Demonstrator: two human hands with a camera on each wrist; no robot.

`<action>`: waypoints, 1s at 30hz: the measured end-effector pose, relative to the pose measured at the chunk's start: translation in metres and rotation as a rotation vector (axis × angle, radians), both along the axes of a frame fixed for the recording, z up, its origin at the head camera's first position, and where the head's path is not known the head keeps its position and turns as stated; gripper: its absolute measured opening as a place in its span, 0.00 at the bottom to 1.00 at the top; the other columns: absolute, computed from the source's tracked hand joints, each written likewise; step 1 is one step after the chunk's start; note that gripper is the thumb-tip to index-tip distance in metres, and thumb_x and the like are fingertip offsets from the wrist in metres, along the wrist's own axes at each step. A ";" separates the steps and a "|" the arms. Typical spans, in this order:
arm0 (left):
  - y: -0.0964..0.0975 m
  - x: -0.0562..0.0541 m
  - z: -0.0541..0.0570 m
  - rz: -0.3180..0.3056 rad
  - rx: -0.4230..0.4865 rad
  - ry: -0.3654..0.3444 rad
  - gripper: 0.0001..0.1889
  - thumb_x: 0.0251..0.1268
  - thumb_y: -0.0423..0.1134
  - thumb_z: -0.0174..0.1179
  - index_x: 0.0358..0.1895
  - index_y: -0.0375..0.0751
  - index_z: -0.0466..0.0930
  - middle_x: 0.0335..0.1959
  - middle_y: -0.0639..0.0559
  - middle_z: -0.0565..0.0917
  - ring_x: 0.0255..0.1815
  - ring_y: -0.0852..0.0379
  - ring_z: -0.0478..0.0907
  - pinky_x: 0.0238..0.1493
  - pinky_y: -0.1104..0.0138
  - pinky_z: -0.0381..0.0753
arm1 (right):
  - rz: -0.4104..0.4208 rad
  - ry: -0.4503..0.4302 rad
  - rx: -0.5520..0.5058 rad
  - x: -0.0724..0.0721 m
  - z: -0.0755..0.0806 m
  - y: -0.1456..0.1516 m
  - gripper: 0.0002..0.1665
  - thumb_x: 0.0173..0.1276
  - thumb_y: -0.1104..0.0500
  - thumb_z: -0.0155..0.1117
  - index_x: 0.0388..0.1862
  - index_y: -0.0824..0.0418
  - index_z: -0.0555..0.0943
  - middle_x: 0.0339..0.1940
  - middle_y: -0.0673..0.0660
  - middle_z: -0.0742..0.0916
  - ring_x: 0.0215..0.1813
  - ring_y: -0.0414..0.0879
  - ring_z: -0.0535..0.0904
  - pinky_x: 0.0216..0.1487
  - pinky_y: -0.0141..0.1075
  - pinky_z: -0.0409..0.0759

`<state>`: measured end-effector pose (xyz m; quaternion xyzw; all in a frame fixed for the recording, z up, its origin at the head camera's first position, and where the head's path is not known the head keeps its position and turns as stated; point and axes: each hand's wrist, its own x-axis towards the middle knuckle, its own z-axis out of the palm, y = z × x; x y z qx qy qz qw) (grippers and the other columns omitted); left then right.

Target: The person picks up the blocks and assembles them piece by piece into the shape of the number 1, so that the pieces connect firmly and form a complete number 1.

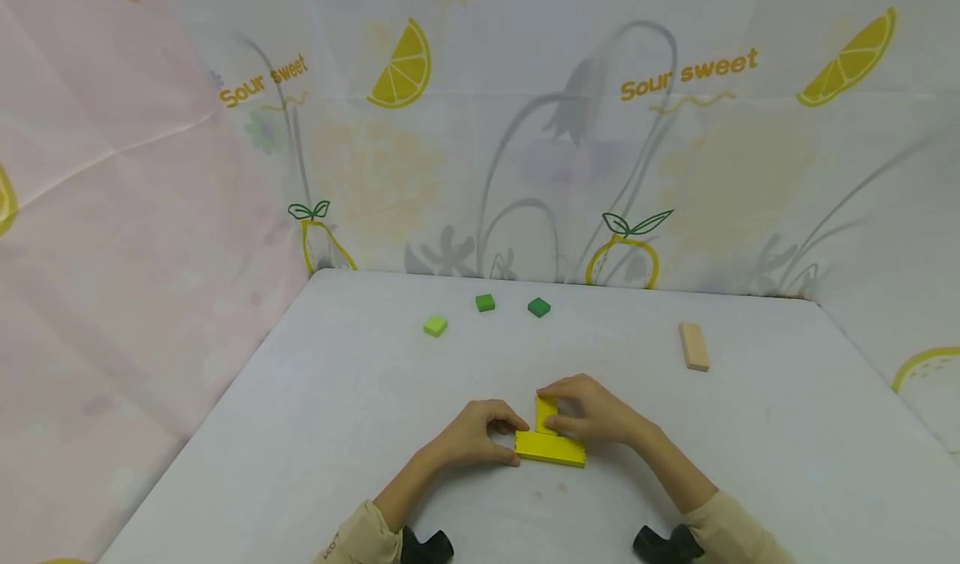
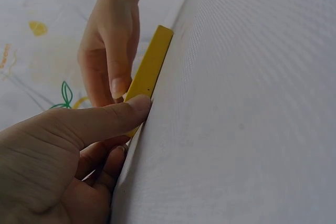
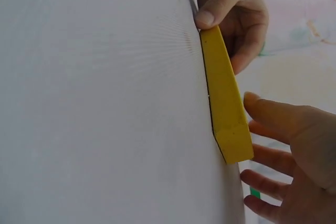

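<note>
Two yellow wooden blocks meet in a T on the white table. The front block (image 1: 550, 450) lies crosswise, and the other yellow block (image 1: 545, 415) points away from its middle. My left hand (image 1: 480, 432) pinches the front block's left end, thumb at the near corner and a finger at the far one. On the rear block, my right hand (image 1: 592, 410) has its fingers at the far end and its thumb on the right side. In the right wrist view the front block (image 3: 223, 87) hides the rear one.
Toward the back of the table (image 1: 315, 381) lie a light green block (image 1: 435, 326), a mid-green block (image 1: 485, 302) and a dark green block (image 1: 538, 307). A plain wooden block (image 1: 693, 346) lies at the back right. A lemon-printed cloth (image 1: 465, 172) hangs behind.
</note>
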<state>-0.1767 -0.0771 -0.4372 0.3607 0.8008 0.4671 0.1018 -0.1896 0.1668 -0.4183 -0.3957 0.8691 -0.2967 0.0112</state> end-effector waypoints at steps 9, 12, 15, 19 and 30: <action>0.001 0.000 -0.001 0.002 0.006 -0.025 0.18 0.44 0.32 0.73 0.42 0.34 0.83 0.39 0.48 0.84 0.38 0.67 0.75 0.44 0.73 0.77 | -0.074 -0.007 0.085 0.005 0.005 -0.010 0.23 0.63 0.52 0.65 0.52 0.66 0.81 0.50 0.57 0.85 0.52 0.53 0.76 0.53 0.50 0.72; 0.000 0.000 -0.001 0.005 0.003 -0.024 0.18 0.44 0.32 0.73 0.42 0.35 0.83 0.39 0.48 0.84 0.38 0.67 0.75 0.44 0.73 0.77 | -0.073 -0.004 0.081 0.005 0.005 -0.011 0.22 0.63 0.53 0.65 0.51 0.66 0.81 0.50 0.57 0.85 0.52 0.53 0.76 0.53 0.50 0.72; 0.000 0.000 -0.001 0.005 -0.001 -0.016 0.18 0.44 0.32 0.73 0.42 0.35 0.83 0.40 0.48 0.84 0.38 0.67 0.75 0.44 0.73 0.77 | -0.068 -0.004 0.089 0.005 0.004 -0.011 0.22 0.64 0.53 0.64 0.52 0.64 0.81 0.51 0.57 0.84 0.53 0.54 0.75 0.53 0.51 0.72; 0.000 0.000 -0.001 0.007 -0.003 -0.009 0.18 0.44 0.32 0.73 0.42 0.35 0.83 0.39 0.48 0.84 0.38 0.67 0.75 0.44 0.73 0.77 | -0.061 -0.002 0.103 0.005 0.003 -0.010 0.21 0.64 0.51 0.63 0.52 0.63 0.82 0.52 0.59 0.83 0.54 0.56 0.74 0.54 0.52 0.72; 0.000 -0.001 -0.003 0.004 -0.004 -0.009 0.18 0.44 0.33 0.73 0.43 0.35 0.83 0.39 0.48 0.84 0.38 0.66 0.75 0.43 0.73 0.77 | -0.063 -0.013 0.087 0.007 0.002 -0.007 0.23 0.64 0.50 0.63 0.53 0.63 0.81 0.54 0.60 0.82 0.55 0.57 0.73 0.54 0.54 0.72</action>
